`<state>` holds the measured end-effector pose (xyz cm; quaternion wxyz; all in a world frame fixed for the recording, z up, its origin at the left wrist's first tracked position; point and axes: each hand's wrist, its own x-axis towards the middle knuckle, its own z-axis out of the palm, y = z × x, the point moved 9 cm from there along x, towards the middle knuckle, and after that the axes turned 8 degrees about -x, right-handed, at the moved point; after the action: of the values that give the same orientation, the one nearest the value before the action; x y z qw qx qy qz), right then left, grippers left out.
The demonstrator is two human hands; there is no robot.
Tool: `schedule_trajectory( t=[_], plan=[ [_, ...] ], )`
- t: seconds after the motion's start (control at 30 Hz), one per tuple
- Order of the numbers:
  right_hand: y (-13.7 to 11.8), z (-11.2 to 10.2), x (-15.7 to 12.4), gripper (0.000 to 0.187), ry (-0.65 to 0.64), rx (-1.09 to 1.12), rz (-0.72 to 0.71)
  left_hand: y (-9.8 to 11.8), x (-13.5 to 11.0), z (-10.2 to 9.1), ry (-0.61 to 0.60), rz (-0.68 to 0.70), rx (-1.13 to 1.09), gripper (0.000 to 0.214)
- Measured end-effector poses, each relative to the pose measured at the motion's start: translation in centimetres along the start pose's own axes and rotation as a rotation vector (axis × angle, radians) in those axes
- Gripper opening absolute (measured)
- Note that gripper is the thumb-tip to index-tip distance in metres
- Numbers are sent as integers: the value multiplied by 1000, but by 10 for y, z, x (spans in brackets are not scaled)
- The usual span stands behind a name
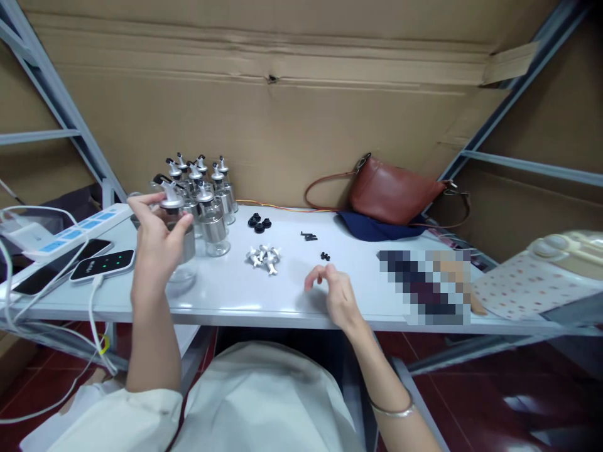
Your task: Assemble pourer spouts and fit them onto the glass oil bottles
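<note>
My left hand (157,242) is wrapped round a clear glass bottle (184,260) with a silver collar and pour spout, standing on the white table (292,295) at the left. Behind it stands a cluster of several similar bottles (207,201). My right hand (332,289) rests near the table's front edge with its fingers loosely curled and apart, holding nothing I can see. Ahead of it lie a heap of small white spout parts (264,256), black round caps (259,223) and small black bits (325,255).
A white power strip (75,232), two phones (101,263) and cables lie at the far left. A brown leather bag (391,191) on blue cloth sits at the back right. A spotted cloth-covered thing (532,279) is at the far right. Cardboard walls stand behind.
</note>
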<state>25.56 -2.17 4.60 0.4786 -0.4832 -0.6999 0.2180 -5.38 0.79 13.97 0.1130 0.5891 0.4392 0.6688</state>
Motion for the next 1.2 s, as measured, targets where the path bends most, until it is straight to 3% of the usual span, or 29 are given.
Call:
schedule_trajectory(
  t=[0.1,0.2,0.43,0.67,0.77,0.9,0.97,1.07,1.13,1.2],
  plan=[
    [22,21,-4,64,-151,1,150,-28,18,-14,17,-8,78,44],
    [30,32,-5,65,-251,27,196,-48,30,-20,73,-14,100,49],
    [29,35,-5,48,-281,7,195,-69,36,-6,36,-65,226,47],
    [29,35,-4,45,-281,5,194,-86,37,3,7,-51,318,47],
    [29,34,-5,44,-289,23,205,-73,35,3,51,96,387,55],
    [29,31,-5,43,-284,-23,193,-19,16,1,230,366,396,55],
    [29,30,-3,42,-296,-49,185,10,7,16,212,468,319,46],
    [31,31,4,41,-309,-60,186,35,-2,76,-114,561,245,28],
    [33,31,9,39,-299,-50,195,30,-8,122,-351,551,311,22],
    [35,30,12,37,-274,-37,203,10,-15,158,-538,499,391,20]
  ],
)
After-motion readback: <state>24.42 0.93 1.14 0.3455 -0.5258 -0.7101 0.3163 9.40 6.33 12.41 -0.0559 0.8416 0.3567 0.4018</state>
